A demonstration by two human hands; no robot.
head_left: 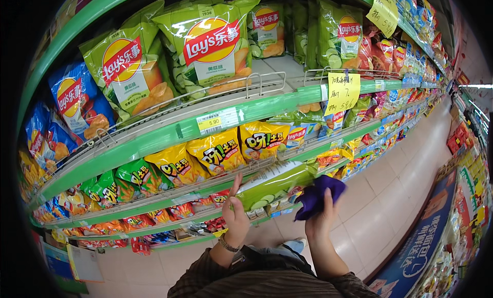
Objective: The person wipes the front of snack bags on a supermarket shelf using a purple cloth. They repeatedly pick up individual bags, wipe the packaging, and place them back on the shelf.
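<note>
In front of the lower shelves a green bag of chips (272, 185) is held on its side, with its back panel facing up and its right end slightly blurred. My left hand (236, 216) grips the bag's left end, with some fingers pointing up along it. A bunched purple cloth (321, 195) is in my right hand (322, 218), against or close to the bag's right end. The cloth hides part of that end, so I cannot tell whether they touch.
Large green chip bags (208, 49) stand behind a wire rail on the upper shelf (205, 121). Yellow snack bags (215, 151) fill the shelf below. Yellow handwritten notes (341, 94) hang from the shelf edge. Tiled floor (390, 195) runs along the aisle toward a blue display front (421, 236).
</note>
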